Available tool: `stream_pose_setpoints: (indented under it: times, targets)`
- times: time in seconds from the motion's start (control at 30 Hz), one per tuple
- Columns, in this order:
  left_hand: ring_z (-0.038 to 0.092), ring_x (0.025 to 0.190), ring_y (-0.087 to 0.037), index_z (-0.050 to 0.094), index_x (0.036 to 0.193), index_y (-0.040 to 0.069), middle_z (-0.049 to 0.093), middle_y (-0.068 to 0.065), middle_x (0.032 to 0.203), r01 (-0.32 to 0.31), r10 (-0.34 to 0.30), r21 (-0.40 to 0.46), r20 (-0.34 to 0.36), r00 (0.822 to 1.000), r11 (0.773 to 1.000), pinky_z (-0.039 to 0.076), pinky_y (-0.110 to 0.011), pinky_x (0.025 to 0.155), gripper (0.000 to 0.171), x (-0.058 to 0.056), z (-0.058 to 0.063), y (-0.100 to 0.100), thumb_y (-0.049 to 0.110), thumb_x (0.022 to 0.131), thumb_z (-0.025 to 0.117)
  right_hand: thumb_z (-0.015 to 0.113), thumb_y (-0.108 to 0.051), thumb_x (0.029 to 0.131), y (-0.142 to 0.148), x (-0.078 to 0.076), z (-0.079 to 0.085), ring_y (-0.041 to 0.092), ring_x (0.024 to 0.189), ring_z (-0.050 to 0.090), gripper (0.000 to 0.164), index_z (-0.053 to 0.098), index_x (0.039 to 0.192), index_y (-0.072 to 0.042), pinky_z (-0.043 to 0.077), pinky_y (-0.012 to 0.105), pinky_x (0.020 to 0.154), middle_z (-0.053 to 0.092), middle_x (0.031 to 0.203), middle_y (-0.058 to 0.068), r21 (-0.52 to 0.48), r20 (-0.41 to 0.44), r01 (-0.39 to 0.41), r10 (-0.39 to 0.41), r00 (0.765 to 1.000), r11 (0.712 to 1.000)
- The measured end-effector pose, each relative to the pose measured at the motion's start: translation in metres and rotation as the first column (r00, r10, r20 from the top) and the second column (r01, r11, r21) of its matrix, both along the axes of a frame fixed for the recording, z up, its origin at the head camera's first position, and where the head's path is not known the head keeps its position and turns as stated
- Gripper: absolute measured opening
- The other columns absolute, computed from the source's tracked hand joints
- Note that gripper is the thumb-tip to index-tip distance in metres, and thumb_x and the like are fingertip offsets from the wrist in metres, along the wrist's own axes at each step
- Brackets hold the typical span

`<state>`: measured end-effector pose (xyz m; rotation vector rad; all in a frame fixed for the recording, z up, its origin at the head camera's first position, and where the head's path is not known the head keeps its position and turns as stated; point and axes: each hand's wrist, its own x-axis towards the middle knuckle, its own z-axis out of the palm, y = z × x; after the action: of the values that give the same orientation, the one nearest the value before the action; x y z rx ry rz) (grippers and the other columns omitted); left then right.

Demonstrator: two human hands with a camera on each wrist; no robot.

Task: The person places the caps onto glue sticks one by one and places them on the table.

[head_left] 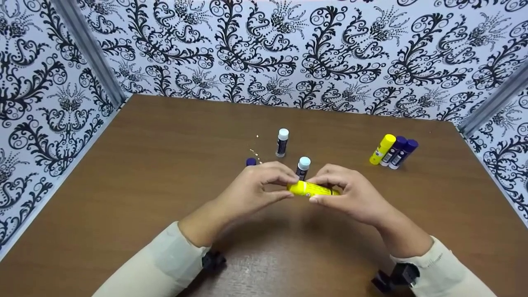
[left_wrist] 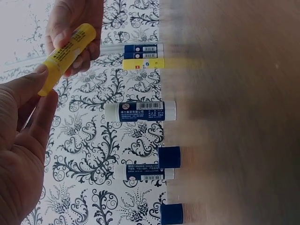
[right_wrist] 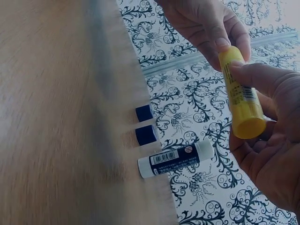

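A yellow glue stick lies nearly level between both hands, raised over the table. My left hand pinches its left end between thumb and fingers. Around the other end, my right hand grips with thumb and fingers. In the right wrist view, the yellow tube shows its round end beyond the right thumb. Two navy glue sticks with pale tops stand just past the hands, one farther back and one nearer, its lower part hidden. A navy cap shows behind the left hand.
At the right stand a yellow glue stick and two navy-capped ones, close together. Two navy caps sit on the table in the left wrist view. Small pale crumbs lie near one cap. Patterned walls enclose the brown table.
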<state>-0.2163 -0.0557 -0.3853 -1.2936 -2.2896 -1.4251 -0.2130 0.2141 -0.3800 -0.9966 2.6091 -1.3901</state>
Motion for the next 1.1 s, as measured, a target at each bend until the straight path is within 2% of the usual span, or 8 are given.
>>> stream_pose_setpoints:
  times: [0.2, 0.37, 0.53, 0.67, 0.8, 1.1]
  targets:
    - [0.072, 0.109, -0.022, 0.077, 0.118, 0.001, 0.075, -0.011, 0.116, 0.013, -0.013, -0.002, -0.027, 1.0, 1.0, 0.059, -0.019, 0.095, 0.029, 0.005, -0.003, 0.002, 0.006, 0.089, 0.08, 0.083, -0.017, 0.089, 0.003, 0.005, -0.004, 0.015, 0.089, 0.063, 0.026, 0.08, 0.114, -0.024, 0.054, 0.023, 0.074, 0.07, 0.1, -0.006, 0.0, -0.008, -0.03, 0.03, 1.0, 1.0]
    - [0.073, 0.109, -0.022, 0.077, 0.117, 0.0, 0.075, -0.012, 0.116, 0.031, -0.03, 0.013, -0.078, 0.996, 0.999, 0.058, -0.017, 0.094, 0.029, 0.007, -0.005, 0.008, 0.005, 0.089, 0.08, 0.081, -0.013, 0.09, 0.009, 0.005, -0.003, 0.014, 0.09, 0.063, 0.027, 0.079, 0.116, -0.021, 0.055, 0.022, 0.074, 0.069, 0.101, -0.004, 0.001, 0.009, -0.07, 0.07, 0.998, 0.998]
    - [0.073, 0.11, -0.022, 0.077, 0.117, 0.0, 0.076, -0.012, 0.116, 0.038, -0.034, 0.028, -0.12, 0.992, 0.999, 0.058, -0.017, 0.094, 0.029, 0.009, -0.002, 0.008, 0.005, 0.088, 0.081, 0.078, -0.006, 0.092, 0.011, 0.003, -0.001, 0.015, 0.09, 0.063, 0.026, 0.079, 0.117, -0.015, 0.057, 0.022, 0.073, 0.07, 0.103, 0.002, -0.063, 0.044, -0.138, 0.141, 0.989, 0.988]
    - [0.073, 0.11, -0.023, 0.077, 0.116, 0.0, 0.076, -0.013, 0.115, 0.048, -0.043, 0.04, -0.126, 0.991, 0.998, 0.059, -0.017, 0.093, 0.029, 0.009, 0.0, 0.007, 0.005, 0.088, 0.081, 0.076, -0.002, 0.092, 0.011, 0.001, 0.0, 0.014, 0.089, 0.064, 0.027, 0.078, 0.117, -0.011, 0.058, 0.022, 0.074, 0.07, 0.103, 0.005, -0.101, 0.065, -0.173, 0.18, 0.981, 0.98]
    - [0.074, 0.11, -0.021, 0.078, 0.116, 0.001, 0.077, -0.012, 0.115, 0.038, -0.032, 0.046, -0.112, 0.993, 0.998, 0.059, -0.018, 0.092, 0.03, 0.007, 0.002, 0.006, 0.005, 0.087, 0.082, 0.077, -0.001, 0.091, 0.009, -0.002, 0.0, 0.014, 0.09, 0.065, 0.027, 0.078, 0.117, -0.011, 0.059, 0.022, 0.075, 0.07, 0.103, 0.006, -0.111, 0.079, -0.175, 0.184, 0.98, 0.978]
    - [0.073, 0.109, -0.017, 0.077, 0.12, 0.002, 0.077, -0.01, 0.116, 0.0, -0.001, 0.061, 0.009, 1.0, 0.998, 0.061, -0.021, 0.091, 0.031, 0.006, 0.004, 0.006, 0.012, 0.09, 0.081, 0.077, -0.002, 0.091, 0.005, -0.004, 0.0, 0.017, 0.091, 0.065, 0.027, 0.078, 0.115, -0.013, 0.058, 0.02, 0.079, 0.069, 0.102, 0.005, -0.117, 0.046, -0.167, 0.174, 0.984, 0.979]
